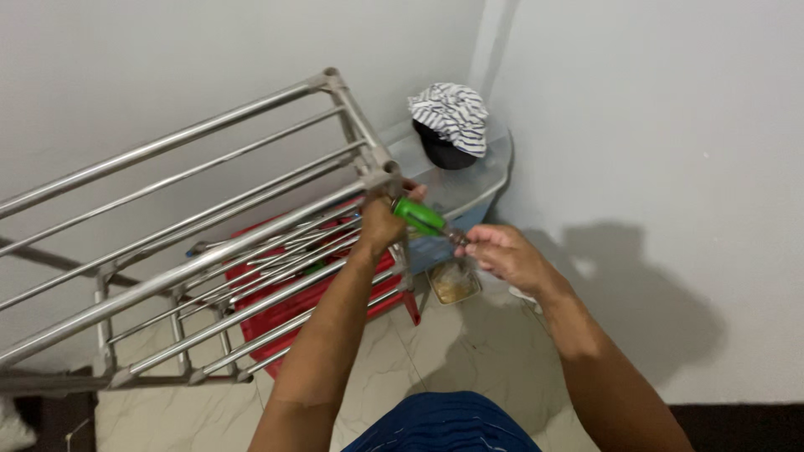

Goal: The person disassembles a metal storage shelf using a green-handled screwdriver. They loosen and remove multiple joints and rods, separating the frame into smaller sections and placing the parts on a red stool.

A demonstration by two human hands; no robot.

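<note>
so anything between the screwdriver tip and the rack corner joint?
Nothing visible. The left hand grips the green-handled screwdriver right beside the metal rack corner; the right hand pinches its other end. The tip itself is hidden.

Metal rack (193, 251) fills the room's left side; narrow gaps between its rails. Right of rack: bare floor (486, 351), open passage. Past the rack's far corner, a plastic bin (469, 188) blocks the wall corner.
</note>
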